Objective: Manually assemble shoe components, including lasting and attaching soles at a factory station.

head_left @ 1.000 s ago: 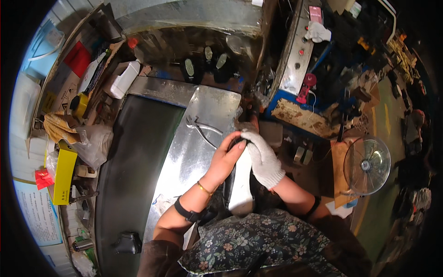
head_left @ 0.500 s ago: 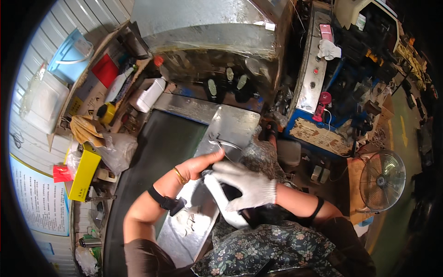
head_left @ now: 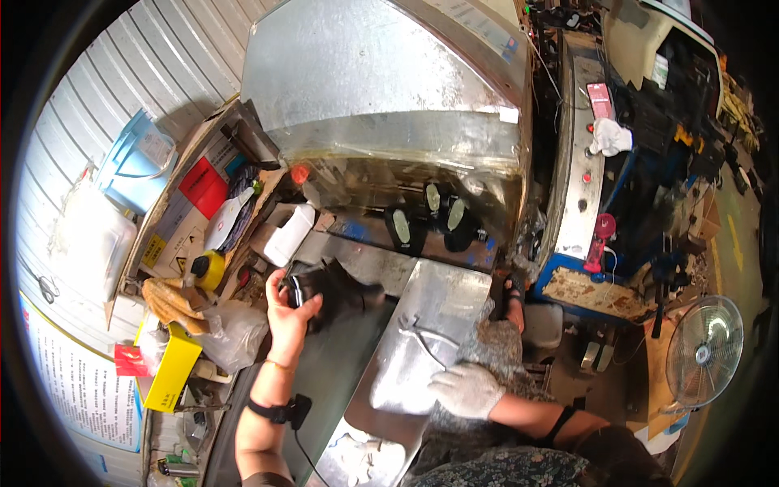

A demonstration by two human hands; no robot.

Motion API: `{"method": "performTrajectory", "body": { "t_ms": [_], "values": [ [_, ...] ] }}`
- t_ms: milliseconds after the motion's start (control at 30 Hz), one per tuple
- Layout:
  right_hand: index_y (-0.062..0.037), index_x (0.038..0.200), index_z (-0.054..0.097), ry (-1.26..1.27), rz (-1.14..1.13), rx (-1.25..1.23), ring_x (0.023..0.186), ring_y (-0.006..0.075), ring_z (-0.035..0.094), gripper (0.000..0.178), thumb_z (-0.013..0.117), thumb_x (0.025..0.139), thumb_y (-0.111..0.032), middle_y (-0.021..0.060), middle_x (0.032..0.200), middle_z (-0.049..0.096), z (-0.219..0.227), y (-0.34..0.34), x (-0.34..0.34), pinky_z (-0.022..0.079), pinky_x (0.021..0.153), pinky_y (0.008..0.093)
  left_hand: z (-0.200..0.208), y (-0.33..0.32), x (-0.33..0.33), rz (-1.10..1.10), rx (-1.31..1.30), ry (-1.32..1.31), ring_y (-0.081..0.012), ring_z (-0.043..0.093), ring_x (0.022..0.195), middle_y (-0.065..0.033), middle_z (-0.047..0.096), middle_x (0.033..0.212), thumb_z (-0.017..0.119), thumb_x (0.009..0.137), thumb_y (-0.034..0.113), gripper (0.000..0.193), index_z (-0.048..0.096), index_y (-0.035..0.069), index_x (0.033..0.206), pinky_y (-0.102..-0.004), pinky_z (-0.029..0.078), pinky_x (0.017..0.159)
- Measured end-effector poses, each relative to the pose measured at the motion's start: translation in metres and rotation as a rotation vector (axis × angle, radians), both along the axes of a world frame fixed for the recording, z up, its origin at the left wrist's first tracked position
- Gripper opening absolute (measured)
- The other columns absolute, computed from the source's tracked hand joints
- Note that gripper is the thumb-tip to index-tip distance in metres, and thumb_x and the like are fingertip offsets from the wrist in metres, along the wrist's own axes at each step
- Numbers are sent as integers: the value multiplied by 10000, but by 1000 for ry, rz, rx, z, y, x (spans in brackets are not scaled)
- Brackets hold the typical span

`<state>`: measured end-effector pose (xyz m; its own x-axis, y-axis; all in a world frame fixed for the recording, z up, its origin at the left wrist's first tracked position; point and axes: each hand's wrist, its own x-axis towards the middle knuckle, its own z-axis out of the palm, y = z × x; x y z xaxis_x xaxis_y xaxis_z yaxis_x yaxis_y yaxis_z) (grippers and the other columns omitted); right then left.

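Observation:
My bare left hand is wrapped round the upper part of a black boot, holding it over the far part of the dark green conveyor belt. The boot points to the right. My right hand, in a pale knitted glove, is near the right edge of a shiny metal board. Its fingers lie loosely stretched, and nothing shows in them. Just beyond its fingertips, a thin curved metal hook tool lies on the board. Crumpled white cloth lies at the board's near end.
A large sheet-metal hood stands beyond the belt, with dark shoes showing pale soles beneath it. At left, a cluttered shelf holds a yellow box and a plastic bag. A blue machine and a fan stand at right.
My hands have come apart. The left has moved forward and left with the black boot over the belt; the right has drawn back beside the board. The view has shifted.

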<state>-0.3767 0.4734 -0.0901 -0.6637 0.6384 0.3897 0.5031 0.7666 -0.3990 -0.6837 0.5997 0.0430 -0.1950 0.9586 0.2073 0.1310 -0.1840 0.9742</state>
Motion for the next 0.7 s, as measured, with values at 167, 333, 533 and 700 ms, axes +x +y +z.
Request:
{"method": "performTrajectory", "body": {
  "t_ms": [167,333,533,700],
  "values": [
    [-83,1057,612,205,72,-105,868,203,596,318,616,757,-188,18,986,588,12,8,-9,502,769,338,-151,144,0,356,35,517,-277,532,1147,-210,511,1288,802,757,159,861,292,15,1436,-354,429,983],
    [-100,1084,616,238,38,-55,951,173,592,355,641,745,-201,-1,1041,592,-13,21,-11,499,806,316,-199,264,70,235,-249,791,-394,492,1228,-232,460,1380,770,723,168,833,353,119,1442,-415,426,1013],
    [-66,1108,650,512,0,-641,902,251,647,294,628,832,-163,111,1061,645,-76,-2,-14,532,773,369,-216,328,39,174,-141,469,-331,485,1265,-205,486,1372,822,659,59,977,283,70,1475,-355,401,1037],
    [-58,1176,646,255,94,-330,981,270,650,317,577,889,-173,139,1120,657,1,27,-8,531,824,403,-225,232,-3,431,-119,447,-350,436,1308,-256,439,1402,784,754,185,896,267,0,1463,-381,336,1097]
  ]
}}
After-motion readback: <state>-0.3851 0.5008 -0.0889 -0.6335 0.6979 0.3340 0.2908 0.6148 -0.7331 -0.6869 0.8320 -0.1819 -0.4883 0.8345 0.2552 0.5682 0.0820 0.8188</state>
